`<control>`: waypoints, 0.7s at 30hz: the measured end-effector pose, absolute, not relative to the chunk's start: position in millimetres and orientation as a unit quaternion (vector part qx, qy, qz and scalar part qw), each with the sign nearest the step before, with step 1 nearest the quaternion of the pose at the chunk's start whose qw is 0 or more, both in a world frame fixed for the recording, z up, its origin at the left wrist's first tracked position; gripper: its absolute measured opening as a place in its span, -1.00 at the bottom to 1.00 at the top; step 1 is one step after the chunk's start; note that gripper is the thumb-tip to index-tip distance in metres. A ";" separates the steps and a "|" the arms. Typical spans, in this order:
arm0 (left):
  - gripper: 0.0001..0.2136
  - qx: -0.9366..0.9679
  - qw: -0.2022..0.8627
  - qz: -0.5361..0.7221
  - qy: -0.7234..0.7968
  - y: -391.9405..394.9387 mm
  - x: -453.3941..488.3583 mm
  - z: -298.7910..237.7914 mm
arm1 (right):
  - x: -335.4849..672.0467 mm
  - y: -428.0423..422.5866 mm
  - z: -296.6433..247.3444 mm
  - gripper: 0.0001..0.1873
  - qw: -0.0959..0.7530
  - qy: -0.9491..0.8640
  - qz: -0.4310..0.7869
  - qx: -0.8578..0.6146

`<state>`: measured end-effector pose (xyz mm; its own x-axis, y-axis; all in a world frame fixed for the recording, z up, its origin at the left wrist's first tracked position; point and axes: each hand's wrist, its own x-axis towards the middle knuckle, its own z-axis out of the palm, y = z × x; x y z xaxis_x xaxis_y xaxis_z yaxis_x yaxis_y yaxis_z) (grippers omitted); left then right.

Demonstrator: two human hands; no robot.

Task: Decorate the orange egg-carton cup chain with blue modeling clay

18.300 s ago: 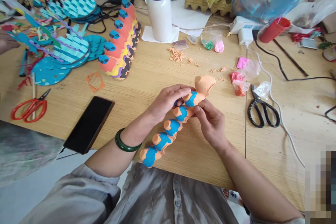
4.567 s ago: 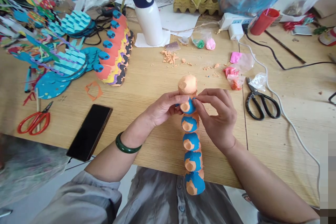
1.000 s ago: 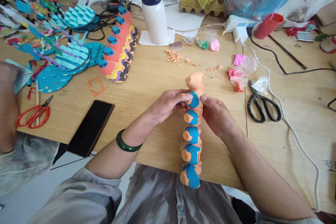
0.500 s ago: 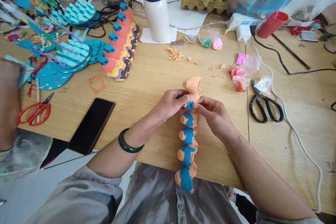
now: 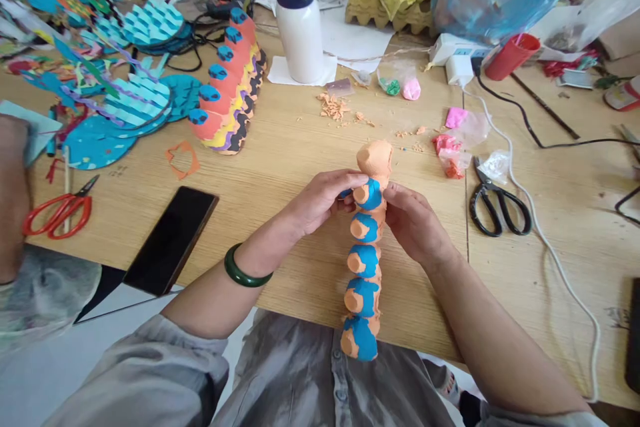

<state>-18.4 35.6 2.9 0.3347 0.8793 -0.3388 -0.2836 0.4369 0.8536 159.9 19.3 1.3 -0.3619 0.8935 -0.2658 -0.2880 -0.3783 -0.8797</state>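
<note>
An orange egg-carton strip (image 5: 376, 159) with a row of bumps reaches from the tabletop toward my body. Blue clay (image 5: 364, 261) covers part of most bumps; the farthest bump is plain orange. My left hand (image 5: 327, 195) grips the strip's left side near the far end, thumb on the top blue patch. A bit of blue clay (image 5: 345, 193) shows by its curled fingers. On the opposite edge, my right hand (image 5: 414, 217) pinches the strip, thumb on the near side and fingertips partly hidden behind it.
A phone (image 5: 171, 240) and red-handled scissors (image 5: 60, 210) lie left; black scissors (image 5: 497, 203) and a white cable (image 5: 555, 247) lie right. Beyond are a white bottle (image 5: 303, 33), orange crumbs (image 5: 334, 107) and a painted egg-carton piece (image 5: 227, 90). Another person's arm (image 5: 13, 193) rests at far left.
The strip has turned so its bump tops face up toward me more, and it sits slightly farther right. My right thumb has moved from the blue patch to the strip's right edge.
</note>
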 end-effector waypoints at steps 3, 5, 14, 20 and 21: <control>-0.69 0.378 0.731 0.390 0.412 34.5 -19.2 5.1 | 159.6 19.0 1.6 -0.65 0.394 -0.371 0.744 -0.392; -0.67 0.394 0.731 0.382 0.405 34.3 -19.0 4.9 | 160.0 19.1 0.5 -0.66 0.378 -0.356 0.757 -0.398; -0.65 0.413 0.743 0.354 0.390 36.3 -17.9 1.3 | 157.6 19.9 -1.6 -0.70 0.360 -0.309 0.769 -0.429; -0.72 0.404 0.751 0.360 0.378 34.4 -18.3 4.0 | 159.4 19.9 2.9 -0.69 0.344 -0.313 0.772 -0.432; -0.73 0.412 0.745 0.362 0.380 34.0 -18.2 4.5 | 160.3 20.1 1.9 -0.71 0.342 -0.313 0.768 -0.443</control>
<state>-18.2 34.0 4.5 0.4496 0.8523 -0.2675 -0.2268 0.3985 0.8887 160.3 20.1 1.9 -0.3743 0.8015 -0.4663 -0.2476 -0.5710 -0.7827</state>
